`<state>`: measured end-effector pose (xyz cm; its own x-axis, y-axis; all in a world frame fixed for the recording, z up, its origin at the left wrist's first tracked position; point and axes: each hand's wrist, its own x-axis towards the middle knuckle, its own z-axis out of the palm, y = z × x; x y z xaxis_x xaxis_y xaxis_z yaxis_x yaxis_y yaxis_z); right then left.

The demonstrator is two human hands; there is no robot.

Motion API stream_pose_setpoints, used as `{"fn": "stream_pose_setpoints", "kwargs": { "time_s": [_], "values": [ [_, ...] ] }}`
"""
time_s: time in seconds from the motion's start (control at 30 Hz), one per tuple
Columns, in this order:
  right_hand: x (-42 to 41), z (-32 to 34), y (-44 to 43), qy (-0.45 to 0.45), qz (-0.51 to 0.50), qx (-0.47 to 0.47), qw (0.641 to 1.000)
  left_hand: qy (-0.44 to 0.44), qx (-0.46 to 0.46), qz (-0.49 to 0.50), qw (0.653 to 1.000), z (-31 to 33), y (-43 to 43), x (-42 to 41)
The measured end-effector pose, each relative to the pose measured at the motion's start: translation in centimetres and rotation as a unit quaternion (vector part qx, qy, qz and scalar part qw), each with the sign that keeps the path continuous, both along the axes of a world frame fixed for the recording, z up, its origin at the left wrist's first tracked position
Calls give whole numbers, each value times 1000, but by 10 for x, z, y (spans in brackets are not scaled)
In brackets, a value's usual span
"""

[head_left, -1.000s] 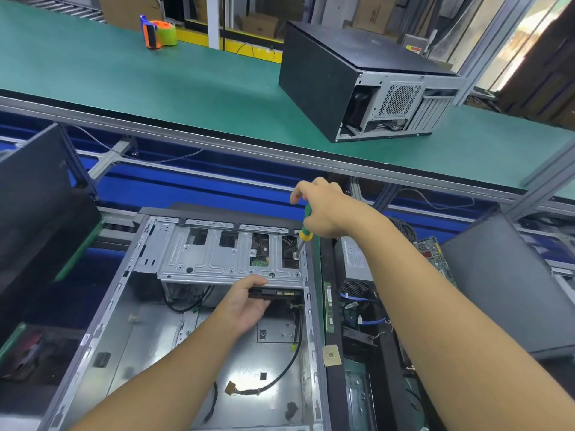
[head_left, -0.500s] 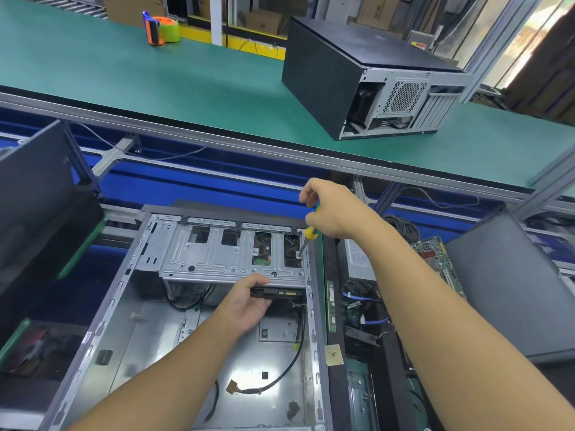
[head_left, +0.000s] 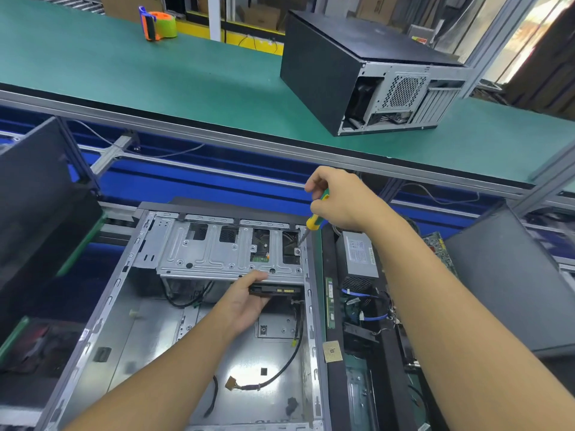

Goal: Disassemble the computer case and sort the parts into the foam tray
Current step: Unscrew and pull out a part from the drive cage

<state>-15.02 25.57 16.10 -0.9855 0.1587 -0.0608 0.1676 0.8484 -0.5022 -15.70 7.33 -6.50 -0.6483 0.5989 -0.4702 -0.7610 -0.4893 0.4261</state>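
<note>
At the far end of the computer case (head_left: 149, 353), drive cage (head_left: 217, 253): is spanning the case from left wall to right wall, its slotted top plate facing up.
left hand (head_left: 245, 303): is reaching under the cage's near edge, thumb lying on the lip and fingers tucking beneath the hard drive, cupping it from below.
hard drive (head_left: 277, 289): is sitting in the rightmost bay, close to the case's far right corner, with only its connector end showing.
drive heading: the connector end is pointing toward the near edge of the case. The long axis is probably running near to far under the cage, with the drive lying flat.
screw (head_left: 297, 251): is sitting on a tab at the cage's right end, just beside the case's right wall.
screwdriver (head_left: 314, 220): is leaning, tip down and left on the screw, green-and-yellow handle up and right.
right hand (head_left: 339, 199): is wrapping the handle, fingers closing tight round it.
doing it well: pressing along the shaft while turning and bringing it nearer square to the screw head, so the tip is not slipping out. The supporting palm should be bearing the weight, since the drive may be dropping once freed.
foam tray (head_left: 337, 399): is lying just right of the case, holding a power supply (head_left: 357, 255) and a memory stick (head_left: 329, 301).
</note>
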Motion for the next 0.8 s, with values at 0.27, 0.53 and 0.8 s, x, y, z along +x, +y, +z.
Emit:
{"fn": "stream_pose_setpoints", "kwargs": {
  "time_s": [0.27, 0.53, 0.8],
  "values": [
    [-2, 16, -2, 120, 1, 13, 993, 12, 18, -23, 1000, 5, -1, 3],
    [-9, -45, -5, -75, 101, 163, 979, -6, 16, -38, 999, 6, 4, -1],
    [-4, -105, 6, -140, 94, 232, 958, -15, 27, -39, 999, 1, 5, -2]
  ]
}}
